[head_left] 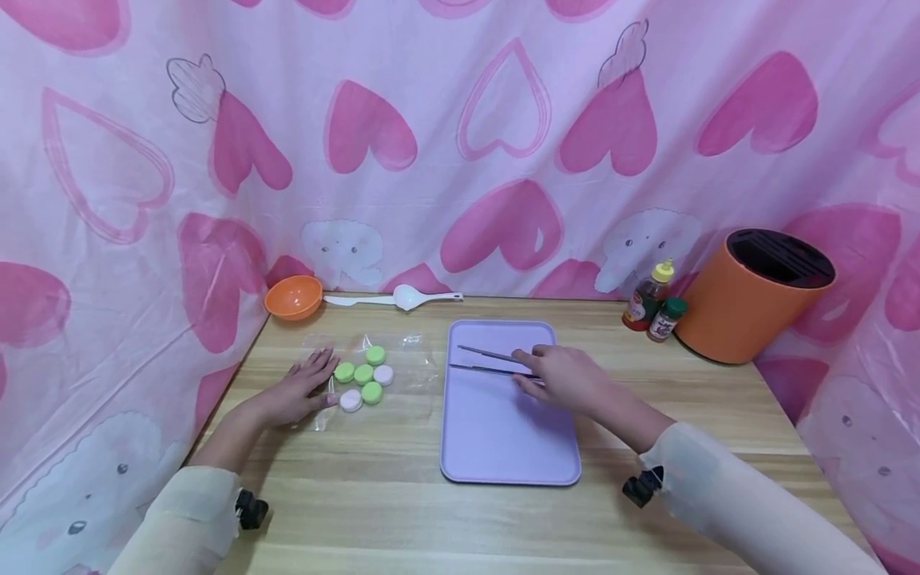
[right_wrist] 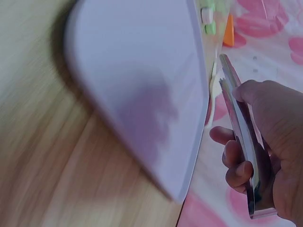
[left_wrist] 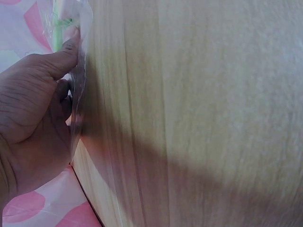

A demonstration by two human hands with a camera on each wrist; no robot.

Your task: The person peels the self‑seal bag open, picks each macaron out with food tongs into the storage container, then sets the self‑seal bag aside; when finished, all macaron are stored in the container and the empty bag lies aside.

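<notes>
Several green macarons [head_left: 363,374] and two pale pink macarons [head_left: 350,401] lie grouped on a clear plastic sheet [head_left: 415,374]. My left hand [head_left: 298,390] rests on the left edge of that plastic, fingers extended, beside the macarons. In the left wrist view its thumb [left_wrist: 68,49] lies against the plastic. My right hand [head_left: 571,379] holds metal tongs [head_left: 490,354] over the purple tray [head_left: 506,451], tips spread apart and pointing left. Thumb and fingers wrap the tongs [right_wrist: 245,130] in the right wrist view, with nothing between the tips.
Along the back stand an orange bowl [head_left: 293,299], a white knife [head_left: 359,300] and a white ladle [head_left: 408,298]. At the back right are a yellow-capped bottle [head_left: 644,299], a green-capped jar [head_left: 666,320] and an orange knife block [head_left: 743,307]. A heart-patterned curtain [head_left: 417,208] encloses the table.
</notes>
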